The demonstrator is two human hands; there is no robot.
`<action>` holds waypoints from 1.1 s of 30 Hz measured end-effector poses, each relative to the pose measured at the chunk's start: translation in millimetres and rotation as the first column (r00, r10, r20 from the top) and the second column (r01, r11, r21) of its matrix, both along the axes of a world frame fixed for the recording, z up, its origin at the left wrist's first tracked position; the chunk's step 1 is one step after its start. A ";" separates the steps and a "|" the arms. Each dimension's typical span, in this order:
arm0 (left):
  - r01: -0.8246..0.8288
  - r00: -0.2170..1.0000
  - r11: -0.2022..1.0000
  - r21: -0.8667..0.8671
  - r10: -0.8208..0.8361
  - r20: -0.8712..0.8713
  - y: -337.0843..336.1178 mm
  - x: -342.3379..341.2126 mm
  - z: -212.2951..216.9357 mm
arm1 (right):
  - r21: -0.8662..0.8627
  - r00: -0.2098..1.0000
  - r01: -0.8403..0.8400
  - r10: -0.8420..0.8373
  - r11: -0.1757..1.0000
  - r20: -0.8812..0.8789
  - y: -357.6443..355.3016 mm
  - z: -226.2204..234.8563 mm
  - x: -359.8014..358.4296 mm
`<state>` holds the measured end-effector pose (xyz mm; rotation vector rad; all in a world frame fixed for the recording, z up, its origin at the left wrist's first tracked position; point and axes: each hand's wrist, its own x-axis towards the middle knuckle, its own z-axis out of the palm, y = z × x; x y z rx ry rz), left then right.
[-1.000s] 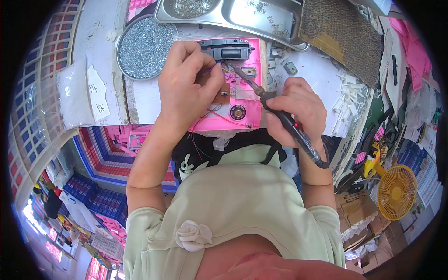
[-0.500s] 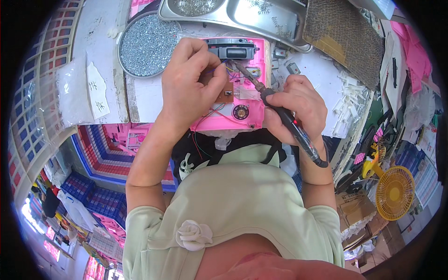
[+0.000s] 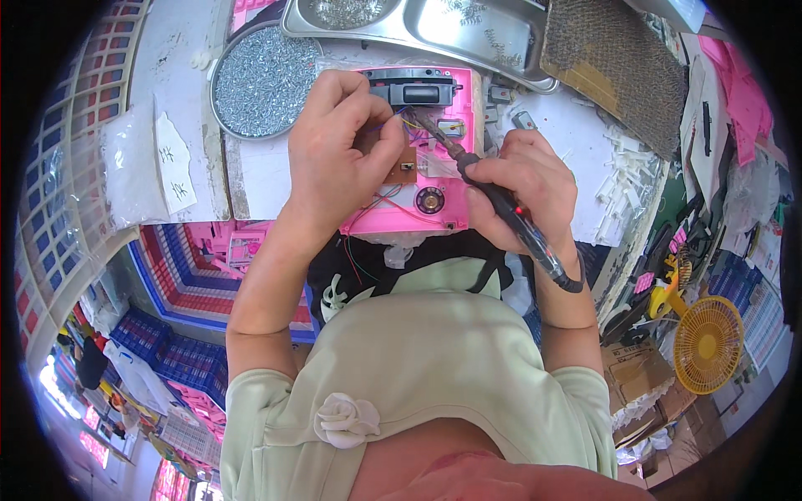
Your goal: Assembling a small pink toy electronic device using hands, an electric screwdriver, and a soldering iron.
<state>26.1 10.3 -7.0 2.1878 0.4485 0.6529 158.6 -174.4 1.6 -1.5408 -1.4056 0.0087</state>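
Note:
A pink plastic housing (image 3: 405,219) lies open before me on the white bench. Inside it are a dark grey plastic part (image 3: 409,92), a brown circuit board (image 3: 404,169), a round black part (image 3: 430,200), a small metal motor (image 3: 451,128) and several thin wires. My left hand (image 3: 341,150) is over the housing's left side, thumb and fingers pinched on a thin wire that is mostly hidden by them. My right hand (image 3: 528,190) grips a black soldering iron (image 3: 494,194) with a red light; its tip is among the wires just below the grey part.
A round tray of small metal screws (image 3: 263,82) stands at the back left. Behind the housing is a steel compartment tray (image 3: 476,42). White plastic pieces (image 3: 625,184) and a brown textured board (image 3: 614,75) lie on the right. A yellow fan (image 3: 708,344) is lower right.
My right hand and the soldering iron have shifted slightly left, the tip staying among the wires. My left hand has hardly moved.

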 end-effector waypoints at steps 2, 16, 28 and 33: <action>0.000 1.000 1.000 -0.026 0.000 -0.001 0.4 -2.3 0.0 | 0.016 1.000 -0.001 0.001 1.000 -0.003 -0.5 -0.3 0.0; -0.027 0.998 0.999 -0.035 0.028 0.050 -0.1 -2.8 -3.1 | 0.028 0.999 0.041 -0.041 0.999 -0.012 -3.3 8.7 -2.2; -0.041 0.998 0.998 -0.044 0.043 0.043 -1.1 -3.0 -3.8 | 0.007 1.000 0.022 -0.022 1.000 -0.014 0.2 10.2 -1.3; -0.031 0.998 0.999 0.005 0.031 0.045 0.5 -2.4 -4.5 | -0.003 1.000 0.016 -0.016 1.000 -0.016 0.9 10.9 -1.4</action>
